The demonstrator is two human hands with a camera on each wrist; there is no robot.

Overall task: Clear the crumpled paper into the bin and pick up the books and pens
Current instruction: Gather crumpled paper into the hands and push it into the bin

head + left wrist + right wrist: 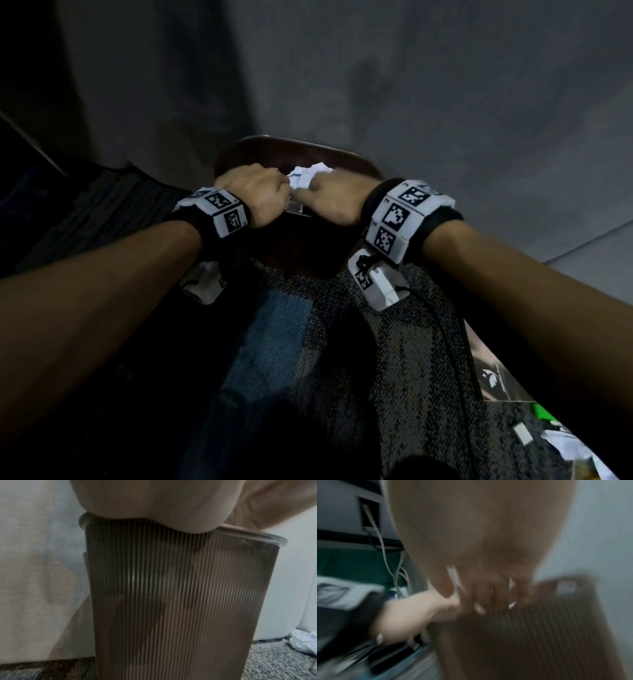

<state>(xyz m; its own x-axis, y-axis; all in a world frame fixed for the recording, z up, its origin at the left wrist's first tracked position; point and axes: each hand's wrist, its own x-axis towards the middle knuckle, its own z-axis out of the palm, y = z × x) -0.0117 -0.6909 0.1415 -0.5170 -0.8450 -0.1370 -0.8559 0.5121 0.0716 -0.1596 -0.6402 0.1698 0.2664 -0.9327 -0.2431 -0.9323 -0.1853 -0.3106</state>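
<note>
Both hands meet over the mouth of a dark brown ribbed bin point(291, 144) that stands on the carpet against the wall. Between them is a ball of crumpled white paper point(310, 176), just above the bin's opening. My left hand point(270, 193) is curled into a fist against the paper's left side. My right hand point(320, 198) curls round its right side. White bits of paper point(479, 608) show between the right fingers in the blurred right wrist view. The left wrist view is filled by the bin's ribbed wall point(180, 601), with my palm over its rim.
Another crumpled paper point(303, 642) lies on the speckled carpet to the right of the bin. A dark book point(493, 380), a green item point(544, 411) and more white paper point(565, 445) lie on the floor at lower right. Cables point(385, 555) hang at the left.
</note>
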